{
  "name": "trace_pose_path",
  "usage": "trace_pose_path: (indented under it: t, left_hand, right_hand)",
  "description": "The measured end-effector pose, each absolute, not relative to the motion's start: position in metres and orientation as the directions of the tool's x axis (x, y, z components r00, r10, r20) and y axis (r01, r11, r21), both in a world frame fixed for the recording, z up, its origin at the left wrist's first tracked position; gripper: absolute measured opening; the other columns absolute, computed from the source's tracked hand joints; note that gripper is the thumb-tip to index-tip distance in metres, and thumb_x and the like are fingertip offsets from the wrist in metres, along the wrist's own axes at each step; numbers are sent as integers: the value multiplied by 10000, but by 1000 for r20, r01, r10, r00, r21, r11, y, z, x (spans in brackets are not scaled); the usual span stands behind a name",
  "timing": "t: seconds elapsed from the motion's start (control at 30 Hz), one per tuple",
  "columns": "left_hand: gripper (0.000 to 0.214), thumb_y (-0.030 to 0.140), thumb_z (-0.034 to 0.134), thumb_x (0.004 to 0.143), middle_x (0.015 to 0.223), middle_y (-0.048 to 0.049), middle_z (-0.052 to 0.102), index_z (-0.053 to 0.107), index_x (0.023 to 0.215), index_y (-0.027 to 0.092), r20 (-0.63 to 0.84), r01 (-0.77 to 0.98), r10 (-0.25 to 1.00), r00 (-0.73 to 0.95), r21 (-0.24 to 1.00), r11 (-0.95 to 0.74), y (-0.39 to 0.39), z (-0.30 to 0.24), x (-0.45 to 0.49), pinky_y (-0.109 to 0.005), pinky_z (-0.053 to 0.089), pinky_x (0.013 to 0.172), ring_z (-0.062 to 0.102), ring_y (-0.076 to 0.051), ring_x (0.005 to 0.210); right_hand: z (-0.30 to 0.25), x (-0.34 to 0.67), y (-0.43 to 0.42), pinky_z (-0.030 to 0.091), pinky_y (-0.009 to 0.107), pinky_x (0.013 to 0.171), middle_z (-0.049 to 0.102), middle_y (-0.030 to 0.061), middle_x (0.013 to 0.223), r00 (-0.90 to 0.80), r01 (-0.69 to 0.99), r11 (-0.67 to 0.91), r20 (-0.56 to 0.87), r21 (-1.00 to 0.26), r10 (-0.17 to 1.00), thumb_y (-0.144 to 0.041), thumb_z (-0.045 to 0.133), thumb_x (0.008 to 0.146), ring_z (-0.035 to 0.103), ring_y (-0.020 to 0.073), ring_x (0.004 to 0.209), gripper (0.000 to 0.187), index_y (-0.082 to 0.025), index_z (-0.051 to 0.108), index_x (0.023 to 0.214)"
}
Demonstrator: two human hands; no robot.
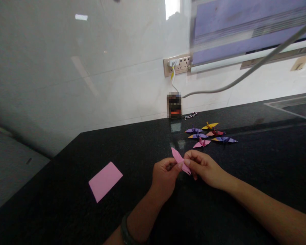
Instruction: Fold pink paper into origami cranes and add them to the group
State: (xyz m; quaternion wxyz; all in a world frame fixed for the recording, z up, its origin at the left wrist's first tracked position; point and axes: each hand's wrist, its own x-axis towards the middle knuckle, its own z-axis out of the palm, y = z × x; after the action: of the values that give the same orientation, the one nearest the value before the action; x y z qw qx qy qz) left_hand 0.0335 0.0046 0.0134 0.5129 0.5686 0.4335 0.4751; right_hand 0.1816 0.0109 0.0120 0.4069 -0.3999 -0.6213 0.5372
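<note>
A small folded piece of pink paper [179, 159] is pinched between both hands just above the black countertop [66, 204]. My left hand [165, 175] is closed on its lower left part. From the right, my right hand [203, 166] grips it with thumb and fingers. The paper's pointed tip sticks up and to the left. Beyond the hands lie several finished paper cranes [208, 134] in purple, yellow and pink.
A flat pink paper sheet [105, 180] lies on the counter to the left. At the back, a small blurred device [174, 106] stands against the white wall under a socket [177, 64] with a cable. A sink edge [290, 105] shows at far right.
</note>
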Motion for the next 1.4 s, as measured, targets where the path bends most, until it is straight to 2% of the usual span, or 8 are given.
trace_pose_path:
  t: [0.2,0.33,0.77,1.0,1.2,1.4]
  left_hand:
    - [158,270,564,701,657,-22,620,631,749,135,121,12,975,186,992,-125,5,10,33,-232,422,575,554,-130,612]
    - [156,251,556,711,684,-34,625,636,777,135,138,38,970,197,988,-149,4,12,33,-243,429,598,560,-141,642]
    - [165,255,544,717,667,-36,604,638,755,125,155,100,961,229,978,-181,3,17,31,-230,411,563,536,-131,610]
    - [159,268,557,702,608,-20,581,611,664,123,146,118,965,217,978,-174,4,13,32,-215,387,523,515,-117,561]
    - [186,305,548,709,640,-24,591,605,723,129,84,29,962,259,995,-95,7,9,31,-229,404,558,537,-127,599]
    - [225,307,522,725,542,11,509,546,587,131,159,143,965,209,971,-191,7,11,30,-208,365,502,457,-91,511]
  right_hand:
    - [15,182,12,363,170,388,470,-37,600,-318,73,65,38,-995,947,-349,500,756,416,49,432,205,-153,489,815]
    - [15,183,12,360,171,386,480,-34,570,-312,118,77,36,-990,949,-357,502,753,416,47,422,218,-141,524,752]
    - [14,183,12,349,171,383,482,-28,556,-292,149,99,52,-984,955,-357,514,741,407,51,422,225,-135,543,729]
    - [14,182,9,341,181,419,465,-25,567,-303,197,173,108,-965,947,-292,461,781,412,67,467,179,-136,525,720]
    - [15,183,10,335,185,433,463,-26,568,-271,198,179,121,-964,955,-293,461,780,414,76,482,181,-138,527,710]
    - [16,181,6,344,185,449,477,-21,571,-291,239,221,148,-946,945,-277,466,779,430,80,500,170,-140,530,702]
